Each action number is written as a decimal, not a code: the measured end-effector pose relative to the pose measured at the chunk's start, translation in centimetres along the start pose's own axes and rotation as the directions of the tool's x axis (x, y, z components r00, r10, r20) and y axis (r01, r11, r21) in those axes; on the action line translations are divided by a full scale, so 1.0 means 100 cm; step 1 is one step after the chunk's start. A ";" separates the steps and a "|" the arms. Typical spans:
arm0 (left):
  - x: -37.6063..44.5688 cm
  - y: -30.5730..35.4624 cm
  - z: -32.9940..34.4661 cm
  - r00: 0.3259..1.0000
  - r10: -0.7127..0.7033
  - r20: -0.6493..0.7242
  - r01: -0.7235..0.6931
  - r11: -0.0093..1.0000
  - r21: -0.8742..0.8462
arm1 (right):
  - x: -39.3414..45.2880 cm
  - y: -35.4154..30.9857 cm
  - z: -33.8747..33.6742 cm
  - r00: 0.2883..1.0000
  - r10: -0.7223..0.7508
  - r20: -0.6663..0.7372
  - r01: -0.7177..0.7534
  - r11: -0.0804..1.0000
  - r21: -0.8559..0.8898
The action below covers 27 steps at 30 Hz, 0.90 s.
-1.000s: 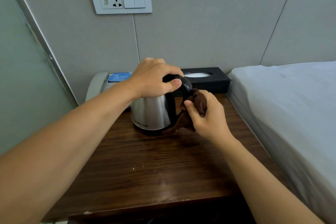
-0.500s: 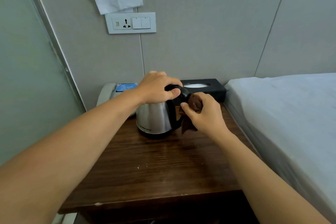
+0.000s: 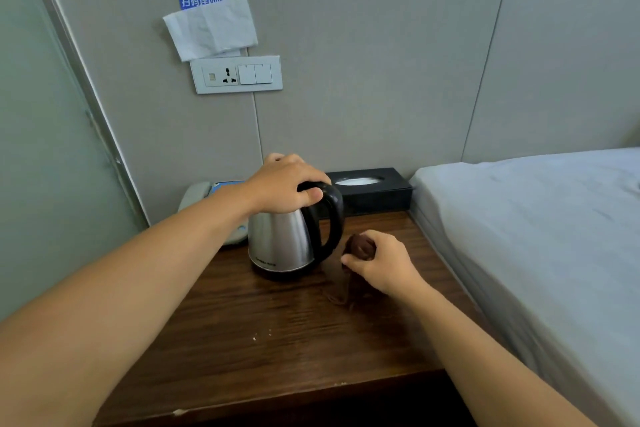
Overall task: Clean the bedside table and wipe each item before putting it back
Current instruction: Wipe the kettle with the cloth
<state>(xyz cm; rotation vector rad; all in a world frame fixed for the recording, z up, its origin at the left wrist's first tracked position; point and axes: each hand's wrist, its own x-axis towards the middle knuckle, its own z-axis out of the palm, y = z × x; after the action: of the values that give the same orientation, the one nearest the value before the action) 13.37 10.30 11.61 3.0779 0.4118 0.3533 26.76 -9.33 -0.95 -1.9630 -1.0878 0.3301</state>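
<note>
A steel kettle (image 3: 282, 243) with a black handle stands upright on the dark wooden bedside table (image 3: 277, 340), toward its back. My left hand (image 3: 285, 185) grips the kettle's top, fingers curled over the lid and the upper handle. My right hand (image 3: 379, 262) holds a bunched brown cloth (image 3: 360, 246) just right of the handle, apart from the kettle; a loose end of the cloth trails onto the tabletop.
A grey telephone (image 3: 197, 194) lies behind the kettle at the left, a black tissue box (image 3: 370, 189) at the back right. The bed (image 3: 536, 236) borders the table on the right. Small white crumbs (image 3: 261, 334) dot the tabletop. A wall socket (image 3: 235, 74) is above.
My right hand with the cloth has come off the kettle handle and dropped to the right, down toward the tabletop. My left hand stays on the kettle's top. The view has tilted upward.
</note>
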 end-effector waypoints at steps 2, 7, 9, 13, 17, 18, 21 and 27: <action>-0.002 -0.001 -0.002 0.998 -0.015 0.057 0.016 1.000 -0.023 | -0.007 0.005 -0.010 0.996 0.034 -0.084 -0.031 0.999 0.035; -0.016 -0.011 -0.010 0.981 0.037 0.188 0.009 0.971 -0.239 | -0.029 -0.003 -0.031 0.997 0.040 -0.063 -0.020 0.955 0.295; -0.019 -0.011 -0.011 0.979 0.047 0.199 0.037 0.916 -0.400 | -0.034 -0.009 -0.033 0.997 0.040 0.065 -0.064 0.902 0.427; -0.020 -0.008 -0.006 0.985 0.053 0.162 0.006 0.938 -0.346 | -0.037 -0.018 -0.022 0.988 -0.101 0.118 0.028 0.865 0.501; -0.024 -0.006 0.007 0.994 0.015 0.105 0.024 0.934 -0.355 | -0.030 -0.021 0.010 0.980 -0.196 0.028 0.177 0.932 0.317; -0.026 -0.002 0.011 0.997 0.011 0.079 0.016 0.943 -0.332 | -0.028 -0.022 0.022 0.983 -0.181 0.028 0.165 0.942 0.292; -0.028 0.005 0.018 0.999 0.027 0.027 -0.019 0.963 -0.270 | -0.024 -0.027 0.053 0.991 -0.127 -0.036 0.132 0.962 0.239; -0.028 0.002 0.018 1.000 0.010 0.016 -0.005 0.955 -0.297 | -0.004 -0.022 0.060 0.981 -0.193 -0.026 0.193 0.981 0.002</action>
<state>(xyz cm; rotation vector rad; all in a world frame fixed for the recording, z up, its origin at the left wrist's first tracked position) 11.19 9.45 9.29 2.7879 0.3134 0.3521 21.82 -5.74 -2.93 -1.8352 -1.2485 0.2013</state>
